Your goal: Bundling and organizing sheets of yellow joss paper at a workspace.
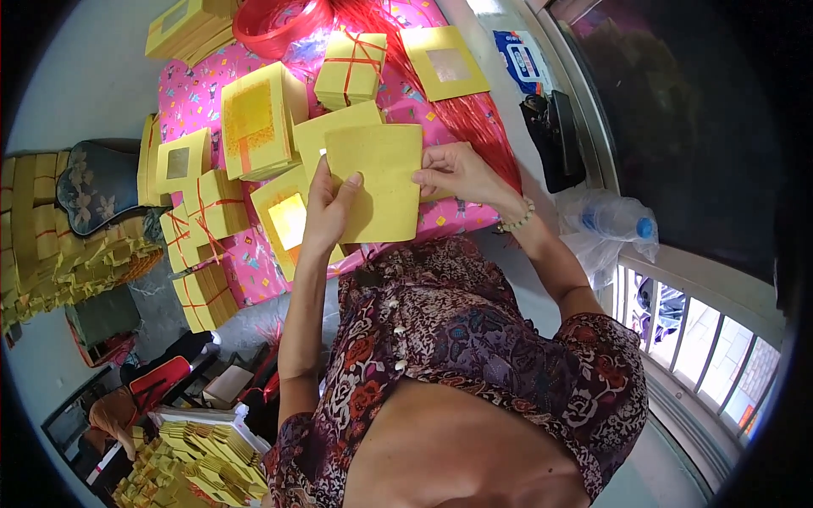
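Observation:
In front of me, both hands hold a piece of yellow joss paper, upright over the near edge of the table. My left hand grips its left side, thumb on the face towards me and fingers behind. My right hand pinches the right edge between thumb and fingers; a beaded bracelet circles that wrist. Whether it is one sheet or several is unclear. Behind and left of it lie joss papers with a shiny foil square. A thick stack of yellow paper with an orange-stained top stands farther back.
A pink patterned cloth covers the table. Red-tied bundles sit at left, another bundle at the back. Red strands trail down the right beside a foil-faced sheet. A red basin stands far back; a black bag lies right.

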`<act>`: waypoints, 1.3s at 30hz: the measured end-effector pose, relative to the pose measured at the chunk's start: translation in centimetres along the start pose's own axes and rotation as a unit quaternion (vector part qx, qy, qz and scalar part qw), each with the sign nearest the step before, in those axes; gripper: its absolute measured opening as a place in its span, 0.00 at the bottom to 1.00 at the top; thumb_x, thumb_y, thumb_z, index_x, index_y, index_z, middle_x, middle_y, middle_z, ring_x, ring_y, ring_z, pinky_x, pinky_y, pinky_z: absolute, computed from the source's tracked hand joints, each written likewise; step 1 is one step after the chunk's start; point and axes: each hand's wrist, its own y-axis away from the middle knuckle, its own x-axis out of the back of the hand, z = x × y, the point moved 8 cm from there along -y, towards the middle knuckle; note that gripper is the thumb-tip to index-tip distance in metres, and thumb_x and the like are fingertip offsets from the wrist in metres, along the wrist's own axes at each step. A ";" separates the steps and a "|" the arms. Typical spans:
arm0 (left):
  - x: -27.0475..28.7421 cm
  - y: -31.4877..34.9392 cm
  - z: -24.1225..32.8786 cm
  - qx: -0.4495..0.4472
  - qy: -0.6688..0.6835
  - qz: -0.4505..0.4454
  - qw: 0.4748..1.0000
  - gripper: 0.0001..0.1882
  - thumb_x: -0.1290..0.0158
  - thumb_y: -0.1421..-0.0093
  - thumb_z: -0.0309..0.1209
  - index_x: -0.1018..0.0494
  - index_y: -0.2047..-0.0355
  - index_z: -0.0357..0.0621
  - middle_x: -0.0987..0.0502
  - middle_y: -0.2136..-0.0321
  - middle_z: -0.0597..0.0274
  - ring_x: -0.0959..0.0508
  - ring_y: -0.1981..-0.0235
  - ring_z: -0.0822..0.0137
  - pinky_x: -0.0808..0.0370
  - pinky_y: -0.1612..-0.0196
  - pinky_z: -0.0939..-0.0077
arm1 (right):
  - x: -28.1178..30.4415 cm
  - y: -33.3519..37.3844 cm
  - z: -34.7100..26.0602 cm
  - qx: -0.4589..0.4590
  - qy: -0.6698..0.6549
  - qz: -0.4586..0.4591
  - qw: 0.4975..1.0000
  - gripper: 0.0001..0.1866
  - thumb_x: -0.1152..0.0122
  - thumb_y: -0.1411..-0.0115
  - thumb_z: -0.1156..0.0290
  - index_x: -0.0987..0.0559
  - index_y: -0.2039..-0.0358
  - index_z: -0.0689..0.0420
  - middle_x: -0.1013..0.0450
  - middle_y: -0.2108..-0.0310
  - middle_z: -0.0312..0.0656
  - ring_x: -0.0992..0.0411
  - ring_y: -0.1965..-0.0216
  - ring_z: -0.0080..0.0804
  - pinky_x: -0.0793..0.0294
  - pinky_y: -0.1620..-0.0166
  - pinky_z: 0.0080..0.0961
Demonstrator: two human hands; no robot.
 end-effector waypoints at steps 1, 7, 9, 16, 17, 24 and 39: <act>0.0 0.0 0.0 0.000 0.000 0.000 1.000 0.23 0.56 0.37 0.23 0.44 0.41 0.39 0.28 0.52 0.56 0.27 0.53 0.68 0.30 0.52 0.75 | 0.1 0.0 0.1 0.000 0.000 0.000 1.000 0.10 0.43 0.38 0.66 0.25 0.67 0.61 0.25 0.73 0.34 0.28 0.71 0.17 0.27 0.68 0.14; -1.0 -0.1 0.3 0.014 -0.033 -0.062 0.997 0.21 0.56 0.37 0.22 0.42 0.43 0.37 0.28 0.53 0.57 0.28 0.53 0.70 0.31 0.51 0.76 | 2.2 -0.3 -0.3 0.007 -0.014 0.048 0.999 0.10 0.45 0.38 0.65 0.23 0.66 0.61 0.24 0.72 0.35 0.27 0.71 0.16 0.26 0.68 0.14; -0.9 -0.2 0.1 0.033 -0.030 -0.069 0.997 0.20 0.56 0.37 0.22 0.41 0.44 0.37 0.28 0.54 0.57 0.28 0.55 0.71 0.31 0.53 0.77 | 2.1 0.1 -1.0 -0.022 -0.004 0.049 0.999 0.10 0.45 0.37 0.66 0.23 0.65 0.61 0.24 0.71 0.34 0.27 0.71 0.16 0.26 0.67 0.14; -1.7 -0.7 -0.4 0.079 -0.054 -0.119 0.988 0.23 0.55 0.38 0.22 0.43 0.42 0.37 0.28 0.54 0.57 0.26 0.56 0.71 0.29 0.55 0.76 | 4.0 0.6 0.0 -0.039 0.034 0.049 0.997 0.12 0.45 0.37 0.66 0.23 0.61 0.62 0.24 0.66 0.34 0.26 0.66 0.17 0.25 0.66 0.16; -1.6 -1.0 -0.8 0.082 -0.061 -0.126 0.987 0.24 0.55 0.38 0.22 0.43 0.41 0.37 0.28 0.54 0.57 0.26 0.56 0.71 0.28 0.54 0.76 | 3.8 0.7 -0.2 -0.040 0.034 0.049 0.997 0.12 0.45 0.37 0.66 0.23 0.61 0.62 0.24 0.66 0.34 0.26 0.66 0.17 0.25 0.66 0.16; -2.6 -2.7 -1.1 0.042 -0.121 -0.164 0.978 0.23 0.50 0.39 0.27 0.40 0.44 0.37 0.28 0.54 0.57 0.27 0.54 0.69 0.29 0.53 0.73 | 3.9 2.1 1.2 -0.031 0.001 0.083 0.996 0.11 0.46 0.37 0.67 0.25 0.59 0.61 0.25 0.66 0.35 0.27 0.66 0.17 0.24 0.66 0.17; 6.8 0.2 -4.1 -0.019 -0.192 0.042 0.980 0.13 0.50 0.39 0.27 0.31 0.53 0.42 0.24 0.62 0.64 0.25 0.63 0.73 0.29 0.61 0.79 | 10.9 8.7 20.4 -0.137 -0.136 0.391 0.900 0.10 0.50 0.35 0.66 0.29 0.59 0.58 0.27 0.66 0.37 0.26 0.68 0.24 0.25 0.64 0.21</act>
